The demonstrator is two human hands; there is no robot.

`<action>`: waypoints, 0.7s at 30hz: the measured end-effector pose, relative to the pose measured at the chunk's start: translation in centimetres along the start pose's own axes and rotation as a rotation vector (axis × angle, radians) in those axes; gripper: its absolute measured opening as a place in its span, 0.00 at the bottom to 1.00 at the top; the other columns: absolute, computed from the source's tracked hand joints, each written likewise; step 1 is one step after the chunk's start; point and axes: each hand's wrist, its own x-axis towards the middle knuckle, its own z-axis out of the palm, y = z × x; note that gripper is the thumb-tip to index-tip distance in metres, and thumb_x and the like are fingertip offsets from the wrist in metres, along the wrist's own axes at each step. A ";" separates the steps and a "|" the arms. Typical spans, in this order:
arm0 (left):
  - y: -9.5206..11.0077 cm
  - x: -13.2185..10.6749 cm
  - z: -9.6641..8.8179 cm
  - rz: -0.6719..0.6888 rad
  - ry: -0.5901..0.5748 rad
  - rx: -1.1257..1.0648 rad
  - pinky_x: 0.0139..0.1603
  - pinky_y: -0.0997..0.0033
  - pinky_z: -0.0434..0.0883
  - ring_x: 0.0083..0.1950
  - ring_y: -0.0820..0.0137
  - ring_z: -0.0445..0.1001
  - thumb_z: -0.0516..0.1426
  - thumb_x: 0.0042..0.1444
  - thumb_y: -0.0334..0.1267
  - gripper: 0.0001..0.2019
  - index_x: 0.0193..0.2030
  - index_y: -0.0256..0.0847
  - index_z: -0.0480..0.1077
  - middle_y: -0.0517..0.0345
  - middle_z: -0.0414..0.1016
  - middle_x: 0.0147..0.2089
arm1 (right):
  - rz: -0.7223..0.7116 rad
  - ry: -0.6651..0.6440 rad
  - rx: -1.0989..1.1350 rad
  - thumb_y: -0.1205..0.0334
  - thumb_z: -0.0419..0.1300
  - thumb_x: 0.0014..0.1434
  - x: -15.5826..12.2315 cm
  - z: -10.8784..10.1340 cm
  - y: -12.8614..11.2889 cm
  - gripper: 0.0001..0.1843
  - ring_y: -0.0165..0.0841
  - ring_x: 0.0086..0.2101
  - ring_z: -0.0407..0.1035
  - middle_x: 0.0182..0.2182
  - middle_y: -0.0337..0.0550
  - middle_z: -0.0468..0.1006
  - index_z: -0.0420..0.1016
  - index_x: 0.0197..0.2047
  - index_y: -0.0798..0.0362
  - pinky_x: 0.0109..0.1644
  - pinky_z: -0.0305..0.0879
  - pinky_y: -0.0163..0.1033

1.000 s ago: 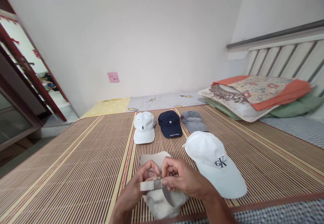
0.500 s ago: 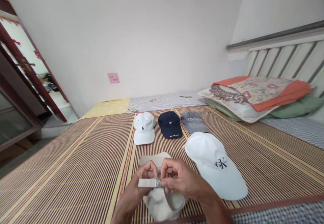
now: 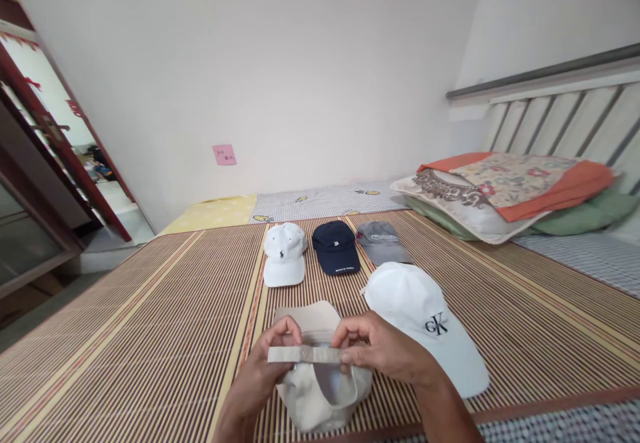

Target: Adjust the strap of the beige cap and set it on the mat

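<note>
1. The left hand [image 3: 260, 379] and right hand [image 3: 385, 356] hold a beige cap [image 3: 320, 389] just above the near edge of the mat [image 3: 150, 309], its back turned toward the person so that the rear strap [image 3: 303, 355] faces up within easy reach.
2. The left fingers [image 3: 285, 329] are curled shut, thumb and forefinger pinching the strap's left part; the right fingers [image 3: 350, 333] are likewise closed and pinch its right end. Held this way, the strap lies stretched flat and level between the two hands, which looks like a grip for sliding it through its buckle.
3. The beige cap is soft, pale cloth. Its crown sags below the strap, the opening shows a shadowed inside, and its brim points away toward the far caps.
4. Just right of the hands lies a white cap [image 3: 420, 309] with a dark logo, brim toward the person, touching neither hand.
5. Farther off, three caps lie in a neat row, brims forward: a white one [image 3: 285, 253], a navy one [image 3: 336, 246] and a grey one [image 3: 381, 241].
6. Beyond, at the right, folded pillows [image 3: 505, 189] lie stacked by the headboard.
</note>
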 end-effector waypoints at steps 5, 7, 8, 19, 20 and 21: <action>0.2 0.0 0.3 -0.017 -0.003 0.023 0.24 0.77 0.47 0.23 0.78 0.47 0.69 0.55 0.43 0.16 0.36 0.43 0.65 0.71 0.59 0.23 | -0.037 -0.025 0.105 0.55 0.70 0.59 0.7 0.8 0.7 0.12 0.28 0.26 0.71 0.26 0.40 0.82 0.80 0.38 0.56 0.32 0.61 0.32; 0.3 0.0 0.3 -0.016 0.010 0.029 0.23 0.77 0.46 0.23 0.78 0.46 0.68 0.55 0.43 0.16 0.37 0.43 0.65 0.71 0.58 0.23 | -0.026 -0.021 0.112 0.55 0.70 0.59 0.7 1.0 0.4 0.14 0.28 0.26 0.72 0.28 0.40 0.82 0.80 0.42 0.55 0.33 0.63 0.32; 0.3 -0.1 0.3 -0.019 0.021 0.034 0.23 0.77 0.45 0.22 0.78 0.46 0.68 0.56 0.42 0.15 0.37 0.43 0.65 0.71 0.58 0.23 | -0.012 -0.006 0.107 0.56 0.71 0.58 0.6 1.2 0.1 0.15 0.28 0.27 0.73 0.29 0.39 0.81 0.80 0.45 0.55 0.33 0.64 0.33; 0.3 0.0 0.9 -0.001 0.035 0.076 0.24 0.76 0.48 0.24 0.77 0.49 0.66 0.58 0.37 0.11 0.38 0.43 0.66 0.70 0.58 0.26 | -0.017 0.216 -0.269 0.70 0.71 0.51 1.0 4.5 -3.8 0.16 0.32 0.37 0.73 0.35 0.35 0.81 0.85 0.44 0.48 0.42 0.64 0.35; 0.3 0.0 1.0 -0.007 0.033 0.073 0.24 0.76 0.48 0.24 0.77 0.49 0.65 0.58 0.37 0.11 0.39 0.44 0.66 0.70 0.58 0.26 | -0.031 0.231 -0.289 0.70 0.70 0.51 1.0 4.6 -3.8 0.15 0.32 0.38 0.73 0.36 0.35 0.82 0.85 0.43 0.48 0.43 0.64 0.35; 0.4 0.0 1.0 -0.012 0.031 0.072 0.23 0.76 0.47 0.24 0.77 0.49 0.65 0.58 0.37 0.11 0.39 0.44 0.66 0.70 0.58 0.26 | -0.046 0.241 -0.304 0.71 0.69 0.52 1.1 4.7 -3.8 0.14 0.32 0.39 0.74 0.37 0.35 0.83 0.84 0.42 0.48 0.44 0.64 0.36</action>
